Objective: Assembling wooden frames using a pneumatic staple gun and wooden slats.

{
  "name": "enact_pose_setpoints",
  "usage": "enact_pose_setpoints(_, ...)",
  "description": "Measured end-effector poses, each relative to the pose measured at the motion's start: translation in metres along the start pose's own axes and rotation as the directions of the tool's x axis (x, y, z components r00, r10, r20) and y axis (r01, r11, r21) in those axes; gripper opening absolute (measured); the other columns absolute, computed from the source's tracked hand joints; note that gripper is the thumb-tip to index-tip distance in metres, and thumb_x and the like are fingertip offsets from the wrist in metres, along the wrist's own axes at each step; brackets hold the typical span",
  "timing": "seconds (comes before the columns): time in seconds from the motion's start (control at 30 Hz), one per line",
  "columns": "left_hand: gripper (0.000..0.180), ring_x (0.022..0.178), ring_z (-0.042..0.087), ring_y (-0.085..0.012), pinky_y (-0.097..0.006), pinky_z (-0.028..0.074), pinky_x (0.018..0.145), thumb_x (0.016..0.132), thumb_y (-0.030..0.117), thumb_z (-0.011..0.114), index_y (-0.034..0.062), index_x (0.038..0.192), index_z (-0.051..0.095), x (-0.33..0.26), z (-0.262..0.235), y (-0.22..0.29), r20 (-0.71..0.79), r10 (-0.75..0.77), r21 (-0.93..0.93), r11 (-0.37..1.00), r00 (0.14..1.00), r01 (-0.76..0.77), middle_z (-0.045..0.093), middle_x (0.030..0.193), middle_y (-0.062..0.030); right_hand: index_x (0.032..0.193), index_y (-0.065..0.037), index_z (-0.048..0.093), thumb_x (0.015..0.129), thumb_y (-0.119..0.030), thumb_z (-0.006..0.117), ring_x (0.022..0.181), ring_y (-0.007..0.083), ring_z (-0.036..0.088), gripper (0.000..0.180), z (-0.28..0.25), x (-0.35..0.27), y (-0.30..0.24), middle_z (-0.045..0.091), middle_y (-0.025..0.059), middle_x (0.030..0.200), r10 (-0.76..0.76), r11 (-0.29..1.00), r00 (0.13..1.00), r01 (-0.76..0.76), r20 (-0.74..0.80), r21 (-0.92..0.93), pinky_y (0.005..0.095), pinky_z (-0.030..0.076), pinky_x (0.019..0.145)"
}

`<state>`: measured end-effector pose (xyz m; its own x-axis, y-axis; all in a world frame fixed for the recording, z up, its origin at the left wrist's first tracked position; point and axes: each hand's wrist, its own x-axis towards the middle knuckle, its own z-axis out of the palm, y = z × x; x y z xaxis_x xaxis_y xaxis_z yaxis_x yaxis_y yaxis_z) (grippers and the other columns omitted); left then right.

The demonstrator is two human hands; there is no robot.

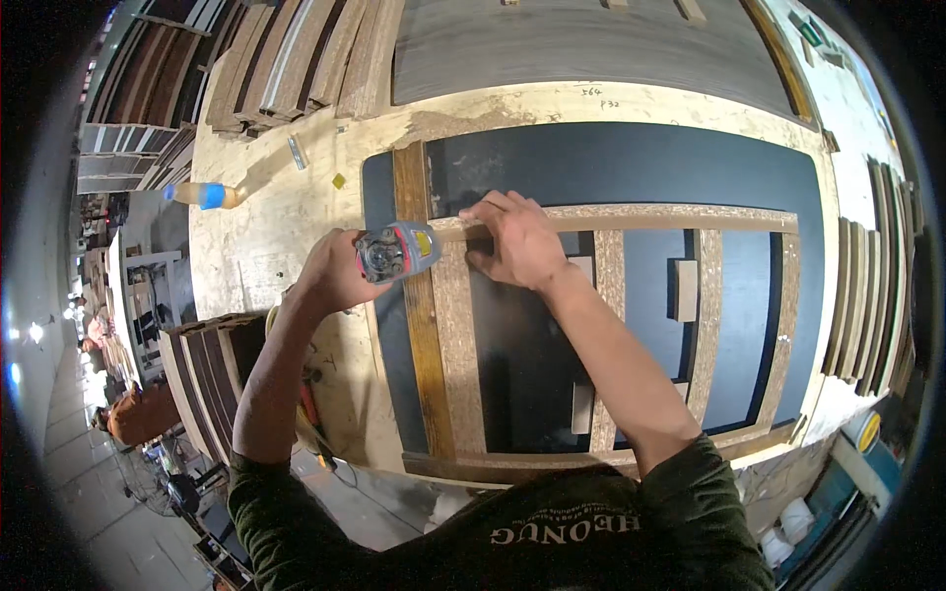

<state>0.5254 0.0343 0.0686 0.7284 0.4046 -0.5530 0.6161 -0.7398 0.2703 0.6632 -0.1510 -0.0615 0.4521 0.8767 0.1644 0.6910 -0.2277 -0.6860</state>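
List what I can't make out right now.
All in the head view:
- Tip of the grey tool: hidden beneath its own body.
- Some fingers of the left hand: behind the tool.
- Part of the wooden frame: under the right hand and forearm.
- Grey panel: cut off by the upper edge.

standing here, i count one left hand (337, 273), one right hand (518, 241) and one power tool (396, 252); then i make it one dark panel (631, 163), one brown strip (422, 340), four chipboard crosspieces (705, 335), two long chipboard rails (670, 216), one blue-labelled bottle (210, 195), one small yellow piece (338, 181) and one short metal piece (297, 153).
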Motion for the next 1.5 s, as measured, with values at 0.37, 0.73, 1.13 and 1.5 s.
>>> enact_pose_setpoints(0.37, 0.045, 0.083, 0.062, -0.0336, -0.039, 0.050, 0.074, 0.057, 0.022, 0.082, -0.0002, 0.091, 0.063, 0.003, 0.017, -0.017, -0.232, 0.236, 0.003, 0.970, 0.944, -0.242, 0.064, 0.084, -0.0175, 0.109, -0.013, 0.059, 0.065, -0.025, 0.074, 0.104, 0.0335, 0.055, 0.048, 0.002, 0.001, 0.000, 0.058, 0.0093, 0.105, 0.021, 1.000, 1.000, -0.021, 0.001, -0.018, 0.0421, 0.040, 0.098)
enact_pose_setpoints(0.73, 0.050, 0.084, 0.060, -0.0339, -0.039, 0.049, 0.075, 0.057, 0.019, 0.083, 0.0017, 0.098, 0.060, 0.002, 0.019, -0.032, -0.231, 0.405, 0.160, 0.913, 0.885, -0.376, 0.062, 0.089, -0.0187, 0.108, -0.012, 0.060, 0.065, -0.025, 0.075, 0.104, 0.0315, 0.055, 0.047, 0.000, 0.002, -0.001, 0.058, 0.0097, 0.104, 0.030, 0.999, 0.998, -0.032, 0.046, 0.036, 0.0415, 0.039, 0.099)
enact_pose_setpoints(1.13, 0.038, 0.075, 0.066, -0.0318, -0.036, 0.052, 0.067, 0.060, 0.016, 0.079, -0.0021, 0.089, 0.063, 0.003, 0.013, -0.006, -0.208, 0.353, 0.112, 0.935, 0.912, -0.336, 0.067, 0.080, -0.0178, 0.106, -0.012, 0.060, 0.063, -0.023, 0.075, 0.099, 0.0300, 0.055, 0.047, 0.000, 0.003, -0.001, 0.058, 0.0087, 0.101, 0.028, 0.999, 0.999, -0.028, 0.029, 0.022, 0.0393, 0.043, 0.092)
enact_pose_setpoints(1.5, 0.039, 0.078, 0.064, -0.0324, -0.039, 0.051, 0.068, 0.061, 0.018, 0.080, 0.0006, 0.091, 0.063, 0.014, 0.025, -0.028, -0.254, 0.406, 0.095, 0.914, 0.878, -0.395, 0.065, 0.083, -0.0162, 0.104, -0.011, 0.061, 0.061, -0.021, 0.076, 0.099, 0.0304, 0.056, 0.047, -0.003, 0.001, -0.004, 0.058, 0.0091, 0.101, 0.023, 0.999, 1.000, -0.024, 0.020, 0.035, 0.0407, 0.042, 0.092)
